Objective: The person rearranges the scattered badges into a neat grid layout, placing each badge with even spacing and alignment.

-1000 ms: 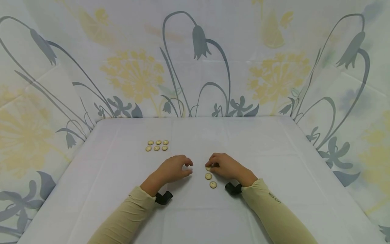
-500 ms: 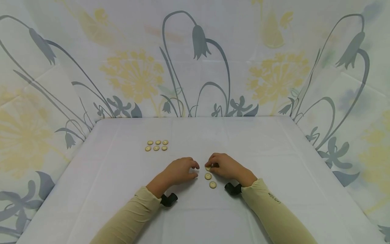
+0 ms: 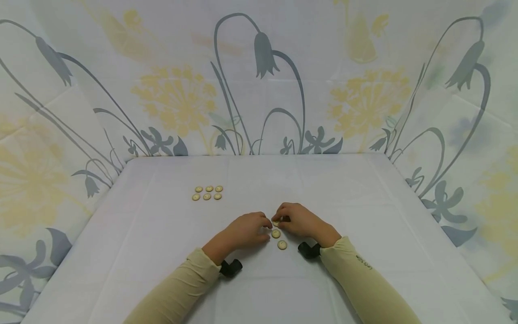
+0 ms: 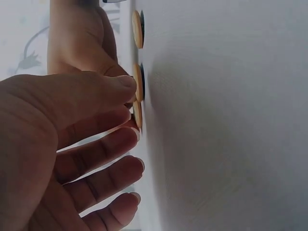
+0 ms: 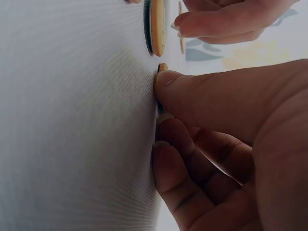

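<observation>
My right hand (image 3: 301,220) pinches a pale round button (image 3: 276,223) between thumb and fingers, flat at the table surface. Just in front of it lies a second button (image 3: 276,233), and a third button (image 3: 282,245) sits closer to me. My left hand (image 3: 247,230) is to their left, fingers loosely bent and apart, with thumb and fingertips beside the second button. In the left wrist view, its thumb (image 4: 126,86) overlaps the second button (image 4: 140,79); contact is unclear. The right wrist view has the right thumb (image 5: 173,84) over the edge of the pinched button (image 5: 162,67).
Several similar buttons (image 3: 207,196) lie in two rows at the back left of the white table (image 3: 323,180). A flowered cloth (image 3: 243,81) hangs behind and at both sides. Black wrist pieces (image 3: 231,268) stick out under each sleeve.
My left hand has moved right, up to the second button in the line. The right hand stays at the far button with the same pinch.
</observation>
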The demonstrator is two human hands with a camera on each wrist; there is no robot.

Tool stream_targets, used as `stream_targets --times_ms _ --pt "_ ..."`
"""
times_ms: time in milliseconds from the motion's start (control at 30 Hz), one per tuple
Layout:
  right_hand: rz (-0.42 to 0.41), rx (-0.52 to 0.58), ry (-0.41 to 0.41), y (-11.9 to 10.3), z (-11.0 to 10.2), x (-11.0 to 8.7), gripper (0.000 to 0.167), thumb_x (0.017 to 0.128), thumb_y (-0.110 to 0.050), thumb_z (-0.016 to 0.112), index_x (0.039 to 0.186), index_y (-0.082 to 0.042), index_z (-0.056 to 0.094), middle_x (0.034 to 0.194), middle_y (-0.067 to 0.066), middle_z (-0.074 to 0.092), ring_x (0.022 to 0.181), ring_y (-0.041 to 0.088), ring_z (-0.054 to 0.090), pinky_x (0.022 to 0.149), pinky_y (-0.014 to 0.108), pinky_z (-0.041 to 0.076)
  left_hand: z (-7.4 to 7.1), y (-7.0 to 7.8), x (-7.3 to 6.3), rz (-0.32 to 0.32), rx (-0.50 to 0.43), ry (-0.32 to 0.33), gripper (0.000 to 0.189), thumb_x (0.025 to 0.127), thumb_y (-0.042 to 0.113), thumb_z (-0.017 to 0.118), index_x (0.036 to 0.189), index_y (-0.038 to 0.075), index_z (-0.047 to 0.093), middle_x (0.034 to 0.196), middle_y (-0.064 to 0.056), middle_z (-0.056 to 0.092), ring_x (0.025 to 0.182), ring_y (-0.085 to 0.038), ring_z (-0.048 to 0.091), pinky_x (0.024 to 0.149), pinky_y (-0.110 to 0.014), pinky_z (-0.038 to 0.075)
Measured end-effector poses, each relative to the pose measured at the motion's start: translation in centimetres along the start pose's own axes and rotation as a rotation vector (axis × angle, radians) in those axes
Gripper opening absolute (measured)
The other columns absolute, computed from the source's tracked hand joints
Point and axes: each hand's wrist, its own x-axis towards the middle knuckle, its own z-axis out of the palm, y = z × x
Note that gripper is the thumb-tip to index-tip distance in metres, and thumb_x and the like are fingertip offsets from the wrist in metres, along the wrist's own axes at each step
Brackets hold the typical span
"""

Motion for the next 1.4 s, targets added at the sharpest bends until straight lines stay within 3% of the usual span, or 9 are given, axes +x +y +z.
stream_targets --times_ms 300,533,867,1400 --pt "0.013 -0.002 -0.005 0.0 0.0 0.0 0.019 0.091 -0.012 0.065 0.107 -0.017 0.074 0.105 -0.007 0.064 0.090 0.007 0.058 0.078 0.025 0.048 0.6 0.3 0.7 0.010 0.071 -0.009 0.021 0.089 0.030 0.068 0.108 0.019 0.072 0.098 0.005 0.062 0.082 -0.007 0.056 0.076 -0.025 0.049" --pt "-0.014 -0.026 0.008 -0.1 -0.1 0.0 0.017 0.091 -0.014 0.066 0.105 -0.017 0.074 0.105 -0.007 0.065 0.090 0.008 0.060 0.079 0.025 0.049 0.3 0.8 0.8 0.055 0.102 0.013 0.019 0.089 0.027 0.069 0.105 0.018 0.073 0.092 0.005 0.062 0.080 -0.008 0.056 0.073 -0.025 0.048" --pt "-0.050 -0.020 0.015 -0.3 -0.3 0.0 0.017 0.090 -0.011 0.067 0.105 -0.014 0.074 0.104 -0.004 0.065 0.091 0.010 0.061 0.080 0.025 0.050 0.0 1.1 1.2 0.057 0.132 -0.007 0.017 0.090 0.026 0.067 0.104 0.018 0.074 0.088 0.005 0.059 0.075 -0.008 0.051 0.068 -0.024 0.045" --pt "-0.072 -0.036 0.031 0.1 -0.1 0.1 0.015 0.089 -0.014 0.069 0.103 -0.013 0.074 0.104 -0.003 0.066 0.087 0.009 0.061 0.077 0.024 0.051 0.3 1.2 1.9 0.061 0.143 -0.029 0.022 0.088 0.026 0.068 0.108 0.018 0.073 0.090 0.005 0.060 0.076 -0.007 0.051 0.072 -0.025 0.047"
